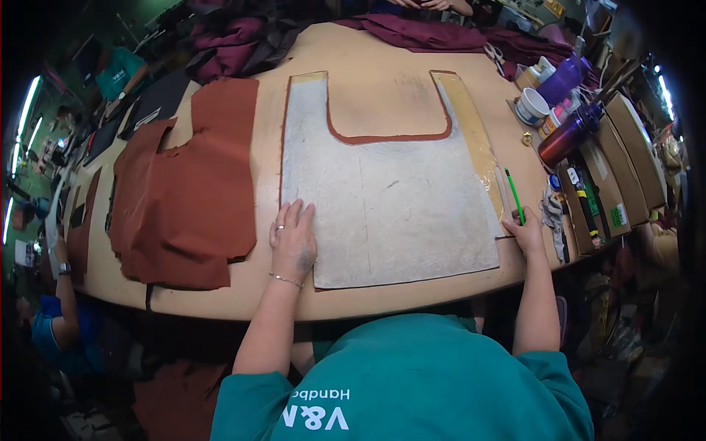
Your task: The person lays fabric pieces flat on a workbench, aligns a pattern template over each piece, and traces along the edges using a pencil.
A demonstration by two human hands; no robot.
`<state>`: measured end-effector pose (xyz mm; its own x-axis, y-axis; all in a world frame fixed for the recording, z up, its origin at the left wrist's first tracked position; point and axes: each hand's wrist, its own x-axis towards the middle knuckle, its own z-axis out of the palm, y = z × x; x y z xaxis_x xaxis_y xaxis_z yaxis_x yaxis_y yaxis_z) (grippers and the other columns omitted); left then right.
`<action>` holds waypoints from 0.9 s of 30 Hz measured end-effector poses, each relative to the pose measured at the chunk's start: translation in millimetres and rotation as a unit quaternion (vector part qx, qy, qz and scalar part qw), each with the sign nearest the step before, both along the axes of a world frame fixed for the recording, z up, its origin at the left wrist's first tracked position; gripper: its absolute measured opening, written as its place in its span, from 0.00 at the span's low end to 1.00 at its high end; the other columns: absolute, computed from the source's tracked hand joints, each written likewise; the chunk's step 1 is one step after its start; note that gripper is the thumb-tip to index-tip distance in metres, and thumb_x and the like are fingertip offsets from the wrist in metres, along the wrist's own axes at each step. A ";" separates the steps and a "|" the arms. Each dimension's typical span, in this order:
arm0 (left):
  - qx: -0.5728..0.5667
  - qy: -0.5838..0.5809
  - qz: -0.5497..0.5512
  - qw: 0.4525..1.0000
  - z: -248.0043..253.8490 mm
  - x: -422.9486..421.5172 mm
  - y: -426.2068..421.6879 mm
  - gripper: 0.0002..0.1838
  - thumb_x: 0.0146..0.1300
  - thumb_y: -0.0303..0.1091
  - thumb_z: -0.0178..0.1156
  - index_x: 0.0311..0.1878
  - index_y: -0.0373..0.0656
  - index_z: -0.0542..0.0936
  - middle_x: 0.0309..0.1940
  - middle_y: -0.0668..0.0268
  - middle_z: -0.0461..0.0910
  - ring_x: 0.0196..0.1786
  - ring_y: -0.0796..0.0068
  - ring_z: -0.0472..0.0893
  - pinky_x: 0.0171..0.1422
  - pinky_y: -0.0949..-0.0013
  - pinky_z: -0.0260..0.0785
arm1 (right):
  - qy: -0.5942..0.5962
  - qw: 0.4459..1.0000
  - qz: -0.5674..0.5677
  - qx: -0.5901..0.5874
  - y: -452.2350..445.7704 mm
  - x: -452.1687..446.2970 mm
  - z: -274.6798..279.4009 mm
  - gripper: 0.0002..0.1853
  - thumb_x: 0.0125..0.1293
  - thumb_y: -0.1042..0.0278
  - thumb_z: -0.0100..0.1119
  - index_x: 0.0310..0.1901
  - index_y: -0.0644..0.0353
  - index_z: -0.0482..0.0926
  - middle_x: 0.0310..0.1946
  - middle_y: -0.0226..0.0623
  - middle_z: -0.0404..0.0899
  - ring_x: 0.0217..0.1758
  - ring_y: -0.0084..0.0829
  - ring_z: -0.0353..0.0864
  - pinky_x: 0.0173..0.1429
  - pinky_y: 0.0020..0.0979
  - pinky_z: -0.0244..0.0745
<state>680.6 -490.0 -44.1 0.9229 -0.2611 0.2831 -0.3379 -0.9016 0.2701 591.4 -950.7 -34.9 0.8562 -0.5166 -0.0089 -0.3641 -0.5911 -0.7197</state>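
A large grey-white U-shaped pattern sheet [404, 213] lies flat on the table, with a yellowish taped strip [471, 125] along its right side. Reddish-brown material [390, 139] shows as a thin border around its cut-out. My left hand [294, 239] rests with its fingers stretched out on the sheet's left edge. At the right edge, my right hand [525, 229] is closed around a green pencil [513, 192] that points up and away. A thin pale strip [502, 187] runs beside the pencil; whether my fingers touch it is unclear.
Reddish-brown leather-like pieces [195, 198] lie at left. Maroon cloth [412, 31] and scissors [494, 55] are at the far side. A white tub [531, 106], a purple flask [570, 134] and a cardboard box [610, 176] stand at right. Other people work nearby.
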 end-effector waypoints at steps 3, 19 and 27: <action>0.013 0.003 0.008 1.000 1.6 0.2 -1.5 0.24 0.52 0.26 0.49 0.55 0.50 0.71 0.60 0.66 0.63 0.65 0.64 0.58 0.65 0.50 0.50 | 0.002 1.000 -0.001 -0.022 3.3 -1.1 6.6 0.17 0.43 0.71 0.69 0.34 0.65 0.73 0.20 0.29 0.68 0.25 0.22 0.67 0.31 0.25 0.67; 0.025 -0.017 -0.012 0.999 3.5 1.1 -2.6 0.24 0.51 0.25 0.49 0.54 0.45 0.71 0.58 0.62 0.64 0.64 0.60 0.60 0.65 0.55 0.52 | 0.015 0.999 -0.033 -0.010 1.3 -1.8 0.7 0.18 0.42 0.67 0.71 0.32 0.66 0.73 0.20 0.33 0.71 0.24 0.24 0.70 0.31 0.27 0.69; 0.056 0.001 0.023 0.998 11.2 -3.5 -7.1 0.20 0.53 0.26 0.49 0.52 0.45 0.72 0.59 0.60 0.64 0.64 0.59 0.60 0.64 0.54 0.55 | 0.061 0.997 -0.024 0.039 -10.1 -0.1 12.4 0.11 0.52 0.66 0.65 0.29 0.64 0.74 0.21 0.29 0.71 0.25 0.20 0.68 0.29 0.24 0.64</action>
<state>677.1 -497.0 -32.9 0.9352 -0.2480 0.2530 -0.2946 -0.9410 0.1667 591.3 -960.8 -22.5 0.8200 -0.5513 -0.1541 -0.4794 -0.5143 -0.7112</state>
